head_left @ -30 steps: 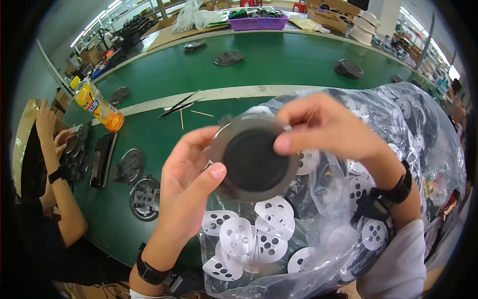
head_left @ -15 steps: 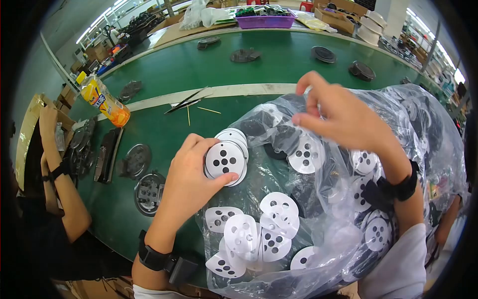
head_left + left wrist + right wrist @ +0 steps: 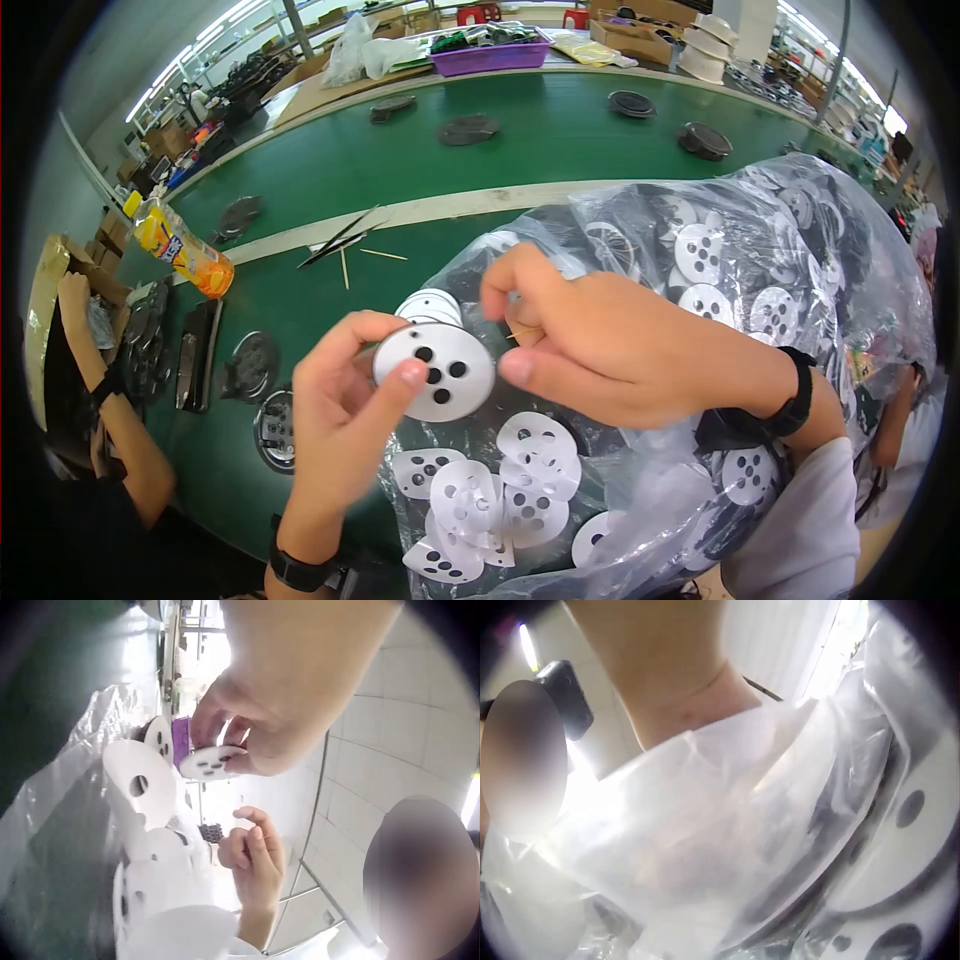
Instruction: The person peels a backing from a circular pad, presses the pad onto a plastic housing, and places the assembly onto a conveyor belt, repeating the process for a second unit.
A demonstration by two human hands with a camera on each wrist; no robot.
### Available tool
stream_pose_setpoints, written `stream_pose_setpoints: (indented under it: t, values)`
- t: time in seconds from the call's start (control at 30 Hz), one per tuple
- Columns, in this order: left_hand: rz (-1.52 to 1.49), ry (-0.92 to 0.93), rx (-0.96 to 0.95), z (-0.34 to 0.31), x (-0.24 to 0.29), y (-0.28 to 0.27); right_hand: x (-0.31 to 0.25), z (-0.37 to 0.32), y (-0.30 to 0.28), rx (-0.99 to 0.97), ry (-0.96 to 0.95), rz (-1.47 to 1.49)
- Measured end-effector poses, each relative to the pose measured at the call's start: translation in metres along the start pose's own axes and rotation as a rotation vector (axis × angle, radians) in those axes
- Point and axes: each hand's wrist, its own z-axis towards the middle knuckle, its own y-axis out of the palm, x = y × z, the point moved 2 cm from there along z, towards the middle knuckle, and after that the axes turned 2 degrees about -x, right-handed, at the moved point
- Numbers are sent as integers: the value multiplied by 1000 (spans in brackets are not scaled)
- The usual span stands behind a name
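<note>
My left hand point(image 3: 345, 410) pinches a white perforated disc point(image 3: 455, 395), thumb on its face near the black holes and fingers behind it. The disc is tilted toward the head camera; in the left wrist view this disc point(image 3: 210, 763) shows its holes. Just behind it sits a small stack of white discs point(image 3: 430, 302). Right of the disc, my right hand point(image 3: 620, 345) has curled fingers and pinches a thin wooden toothpick point(image 3: 525, 332), mostly hidden by the fingers. In the right wrist view, clear plastic film point(image 3: 705, 840) covers this hand.
A large clear plastic bag point(image 3: 650, 480) of white discs spreads across the right side. Loose white discs point(image 3: 470, 500) lie before me. Tweezers point(image 3: 340, 238), toothpicks point(image 3: 383, 255), a drink bottle point(image 3: 185, 250) and dark round parts point(image 3: 250, 365) lie around. Another person's arm point(image 3: 120, 420) is at left.
The dark round part held a second ago has left my hands, and one more lies on the far green surface. My left hand has lifted a white disc from the stack; my right hand came down beside it.
</note>
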Motion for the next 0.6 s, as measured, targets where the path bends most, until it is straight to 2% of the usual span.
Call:
stream_pose_setpoints:
  t: [0.07,0.13,0.2,0.37,0.43,0.57,0.6]
  values:
    - [-129,67,-31,-4,0,6,-2,-2,0,45,-14,133]
    - [-115,79,-62,-6,3,6,-2,-2,4,104,-63,45]
    - [-79,168,-181,-9,5,6,-4,-2,4,259,-232,-163]
    - [-132,176,-88,-13,13,10,-19,-6,0,252,-300,-137]
    - [-35,242,-179,-14,16,9,-21,-7,2,181,-331,-216]
    - [-24,273,-194,-13,17,9,-23,-8,2,186,-352,-206]
    - [17,296,-195,-14,19,10,-27,-10,-1,123,-304,-301]
